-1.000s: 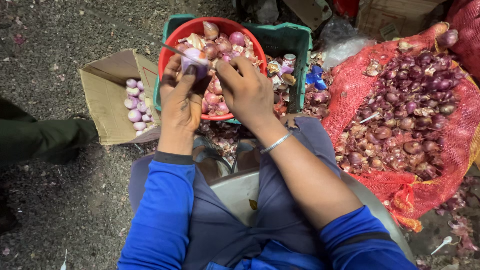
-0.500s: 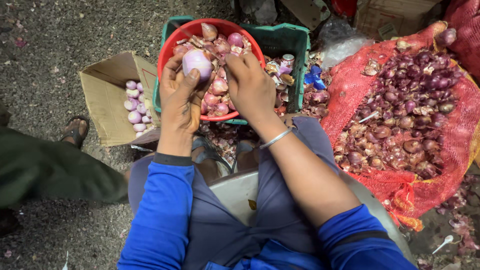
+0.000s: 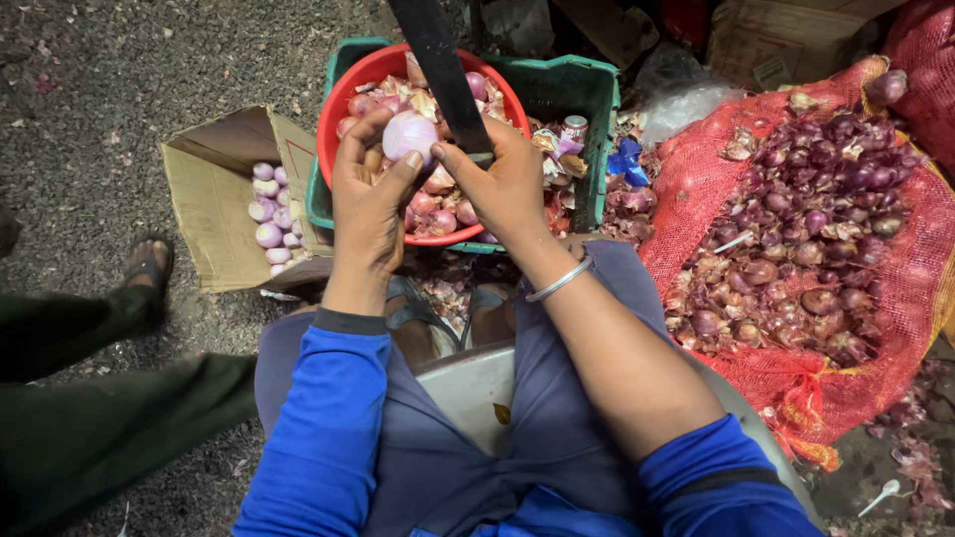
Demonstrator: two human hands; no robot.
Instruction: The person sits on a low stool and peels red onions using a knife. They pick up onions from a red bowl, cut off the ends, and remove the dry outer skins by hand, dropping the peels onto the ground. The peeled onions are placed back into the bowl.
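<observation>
While the left hand (image 3: 370,204) grips a peeled onion (image 3: 409,135) over the red bowl (image 3: 343,104), the right hand (image 3: 500,184) closes on a knife (image 3: 445,68) touching it. Peeled onions fill the cardboard box (image 3: 214,194) at left; unpeeled ones heap on red netting (image 3: 900,288) at right.

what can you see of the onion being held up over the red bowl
The peeled onion is round, pale pink-white with faint lengthwise streaks, its skin smooth and glossy. The left hand pinches it between thumb and fingers, and the right hand touches its right side. It sits above the red bowl of onions and skins.
</observation>
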